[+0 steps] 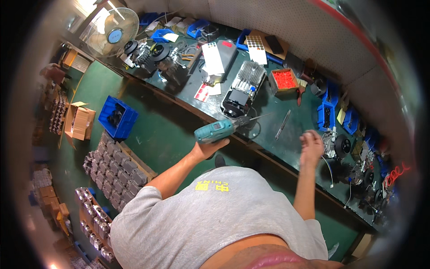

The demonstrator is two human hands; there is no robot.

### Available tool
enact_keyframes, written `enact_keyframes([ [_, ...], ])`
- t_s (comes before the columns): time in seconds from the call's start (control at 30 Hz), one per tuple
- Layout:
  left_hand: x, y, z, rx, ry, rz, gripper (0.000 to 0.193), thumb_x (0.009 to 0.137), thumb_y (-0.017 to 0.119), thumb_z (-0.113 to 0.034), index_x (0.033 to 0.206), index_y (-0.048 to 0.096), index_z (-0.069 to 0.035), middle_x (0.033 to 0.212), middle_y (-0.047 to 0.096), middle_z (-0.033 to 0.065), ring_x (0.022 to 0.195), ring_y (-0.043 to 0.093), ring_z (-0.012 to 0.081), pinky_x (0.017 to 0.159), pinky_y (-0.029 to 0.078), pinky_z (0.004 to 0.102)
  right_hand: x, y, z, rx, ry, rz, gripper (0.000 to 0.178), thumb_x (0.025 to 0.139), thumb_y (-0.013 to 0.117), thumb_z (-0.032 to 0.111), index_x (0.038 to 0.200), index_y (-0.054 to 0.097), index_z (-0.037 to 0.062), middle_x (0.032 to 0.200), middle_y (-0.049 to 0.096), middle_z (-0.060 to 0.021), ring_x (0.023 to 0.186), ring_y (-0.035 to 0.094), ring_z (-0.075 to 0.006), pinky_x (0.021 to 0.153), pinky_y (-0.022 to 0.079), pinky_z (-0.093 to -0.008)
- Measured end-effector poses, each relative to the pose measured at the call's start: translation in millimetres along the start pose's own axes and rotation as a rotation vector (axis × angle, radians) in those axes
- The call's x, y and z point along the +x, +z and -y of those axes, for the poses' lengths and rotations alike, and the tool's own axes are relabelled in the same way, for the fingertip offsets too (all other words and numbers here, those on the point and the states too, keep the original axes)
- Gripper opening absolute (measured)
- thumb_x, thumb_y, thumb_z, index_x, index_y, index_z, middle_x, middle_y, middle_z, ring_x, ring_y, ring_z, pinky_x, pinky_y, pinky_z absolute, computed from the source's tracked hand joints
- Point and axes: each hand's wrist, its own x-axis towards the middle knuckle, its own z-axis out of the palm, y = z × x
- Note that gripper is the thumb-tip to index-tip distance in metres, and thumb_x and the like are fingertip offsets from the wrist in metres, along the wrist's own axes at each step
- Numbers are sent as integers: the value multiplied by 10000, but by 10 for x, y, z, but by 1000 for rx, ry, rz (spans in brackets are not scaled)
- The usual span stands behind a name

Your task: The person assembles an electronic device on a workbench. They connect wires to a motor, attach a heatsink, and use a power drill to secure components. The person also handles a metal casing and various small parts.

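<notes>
Grey T-shirt point(219, 210), teal power drill point(214, 131) beyond.
Left hand point(207, 148) clamped around it; right hand point(312, 145) slack, unclosed, apparently empty.

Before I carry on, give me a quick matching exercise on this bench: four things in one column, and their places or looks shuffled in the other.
Things:
1. Power drill
2. Open cardboard box
3. Fan
4. Blue crate

Places and looks:
A. On the green floor, with dark parts inside
B. On the workbench, to the right of the finned motor, full of red pieces
C. Held in the left hand
D. Round, with a light blue centre

Right pairs: 1-C, 2-B, 3-D, 4-A.
</notes>
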Motion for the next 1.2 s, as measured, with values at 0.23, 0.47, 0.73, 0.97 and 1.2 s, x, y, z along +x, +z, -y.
enact_keyframes([
  [0.23, -479, -650, 350, -71, -13, -126, 344, 888, 809, -223, 1153, 673, -51, 1019, 681, 39, 916, 622, 144, 843, 523, 311, -448, 1425, -727, 305, 390, 146, 228, 899, 705, -28, 1108, 617, -9, 1008, 703, -125, 915, 724, -240, 785, 634, -333],
  [0.47, -865, -836, 507, -79, -222, -190, 346, 899, 794, -252, 1152, 684, -43, 1054, 692, 61, 964, 632, 166, 870, 517, 325, -577, 2039, -717, 237, 452, 271, 192, 918, 693, -7, 1097, 625, -5, 1018, 705, -123, 936, 727, -242, 792, 638, -335],
  [0.73, -796, -856, 518, -105, -199, -261, 210, 932, 753, -217, 1014, 652, -51, 841, 641, 17, 783, 609, 124, 737, 504, 297, -376, 2220, -833, 253, 522, 414, 175, 936, 674, 11, 1102, 624, -6, 1007, 710, -131, 930, 725, -236, 805, 635, -330],
  [0.97, -325, -896, 289, -94, -250, -198, 203, 944, 735, -225, 1005, 650, -51, 817, 625, 14, 778, 596, 125, 737, 495, 293, 127, 2194, -863, 355, 611, 501, 146, 944, 645, -18, 1086, 614, -26, 1008, 706, -148, 953, 721, -254, 854, 639, -361],
  [1.2, 261, -792, -39, -248, -368, -158, 244, 920, 758, -229, 1050, 653, -53, 847, 633, 7, 779, 602, 124, 736, 496, 292, 647, 1958, -830, 223, 693, 609, 172, 952, 663, 18, 1104, 631, -56, 1009, 705, -149, 910, 738, -238, 809, 647, -327],
])
